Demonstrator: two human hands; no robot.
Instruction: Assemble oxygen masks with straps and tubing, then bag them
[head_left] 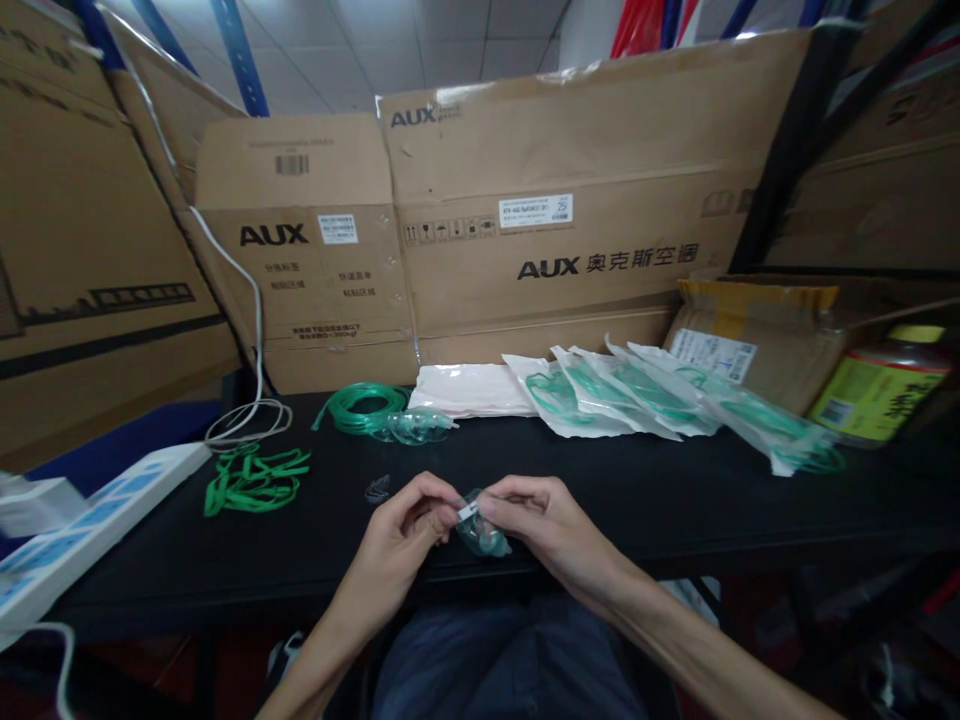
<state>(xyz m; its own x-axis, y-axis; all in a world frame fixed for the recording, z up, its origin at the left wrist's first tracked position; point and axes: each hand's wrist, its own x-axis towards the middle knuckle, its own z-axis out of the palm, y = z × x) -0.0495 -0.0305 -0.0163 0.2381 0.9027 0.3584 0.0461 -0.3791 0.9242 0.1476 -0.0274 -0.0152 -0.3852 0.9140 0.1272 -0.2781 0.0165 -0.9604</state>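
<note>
Close to the table's front edge, a clear green oxygen mask is between my two hands. At its top is a small pale strip, which looks like the nose clip. My left hand is closed, thumb and forefinger pinching at the strip's left end. At the other end, my right hand is closed in a pinch on the mask's upper edge. My fingers hide part of the mask. Several small thin clear pieces lie left of my left hand. Behind them are a coil of green tubing and another clear mask.
Green elastic straps lie in a heap at left, beside a white power strip. White pouches and several packets of green tubing line the back. A yellow-labelled bottle and cardboard box stand at right. Cardboard panels wall the back.
</note>
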